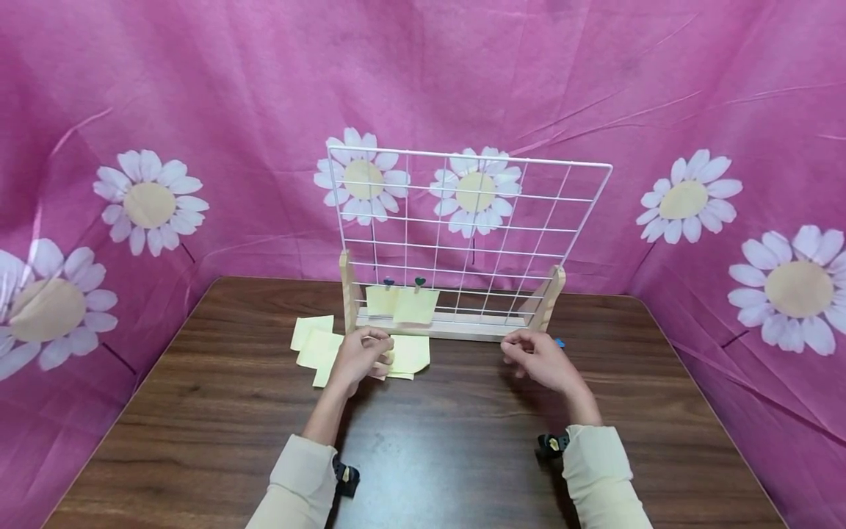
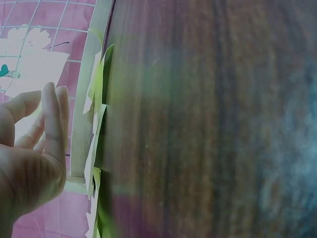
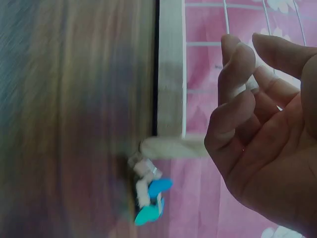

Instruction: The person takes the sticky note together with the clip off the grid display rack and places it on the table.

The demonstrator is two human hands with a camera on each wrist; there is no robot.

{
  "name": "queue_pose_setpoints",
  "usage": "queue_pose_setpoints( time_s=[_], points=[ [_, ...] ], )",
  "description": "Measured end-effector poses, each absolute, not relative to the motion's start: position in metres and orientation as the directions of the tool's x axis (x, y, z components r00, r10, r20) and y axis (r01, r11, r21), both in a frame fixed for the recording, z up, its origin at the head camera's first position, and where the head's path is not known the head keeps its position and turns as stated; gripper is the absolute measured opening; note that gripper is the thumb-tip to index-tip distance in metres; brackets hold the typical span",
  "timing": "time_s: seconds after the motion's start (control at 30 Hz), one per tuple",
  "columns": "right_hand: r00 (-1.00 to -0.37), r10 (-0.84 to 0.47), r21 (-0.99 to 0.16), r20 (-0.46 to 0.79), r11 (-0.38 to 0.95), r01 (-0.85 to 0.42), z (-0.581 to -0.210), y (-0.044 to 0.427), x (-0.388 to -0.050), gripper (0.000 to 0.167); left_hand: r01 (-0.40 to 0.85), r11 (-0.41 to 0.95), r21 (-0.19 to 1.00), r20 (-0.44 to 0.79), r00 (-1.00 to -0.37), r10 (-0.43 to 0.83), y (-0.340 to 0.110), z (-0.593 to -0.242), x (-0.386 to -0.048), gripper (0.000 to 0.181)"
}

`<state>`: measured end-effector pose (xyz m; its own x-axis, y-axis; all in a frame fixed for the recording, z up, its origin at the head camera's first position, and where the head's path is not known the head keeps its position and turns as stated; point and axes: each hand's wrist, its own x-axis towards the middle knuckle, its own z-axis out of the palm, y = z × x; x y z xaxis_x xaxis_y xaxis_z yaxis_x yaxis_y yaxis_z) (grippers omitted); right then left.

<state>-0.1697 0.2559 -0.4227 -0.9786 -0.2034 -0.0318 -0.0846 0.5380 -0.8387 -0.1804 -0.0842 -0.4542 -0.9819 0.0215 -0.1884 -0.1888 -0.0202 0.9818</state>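
My left hand (image 1: 360, 358) hovers over loose yellow sticky notes (image 1: 411, 354) on the table, its fingers loosely bent with nothing seen between them. To the right, my right hand (image 1: 538, 358) is held before the stand's right foot. Its fingers bend loosely too, and the right wrist view shows thumb and fingertips apart. Two yellow notes (image 1: 416, 312) hang low on a white wire grid (image 1: 463, 218), under a dark blue heart clip (image 1: 388, 281) and a green heart clip (image 1: 420, 281). More clips, one of them blue (image 3: 159, 186), lie beside the stand, mostly behind my right hand in the head view.
A wooden stand (image 1: 346, 290) props the grid upright, leaning back. More yellow notes (image 1: 313, 328) overlap left of the stand on the brown wood-grain table (image 1: 231, 411). A pink cloth (image 1: 264, 88) with white flowers hangs behind and at both sides.
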Motion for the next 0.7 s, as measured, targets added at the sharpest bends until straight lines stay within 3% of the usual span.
queue_pose_setpoints(
  time_s=[0.43,0.7],
  points=[
    [-0.963,-0.26,-0.839,0.074,0.506,-0.201,-0.408,0.203,-0.191,0.02,-0.152,-0.072,0.986,-0.148,-0.988,0.051,-0.083,-0.454,-0.182,0.043],
    [-0.953,-0.269,-0.849,0.141,0.463,-0.256,-0.409,0.185,-0.198,0.021,-0.163,-0.086,0.983,-0.158,-0.986,0.054,-0.083,-0.454,-0.184,0.046]
  ],
)
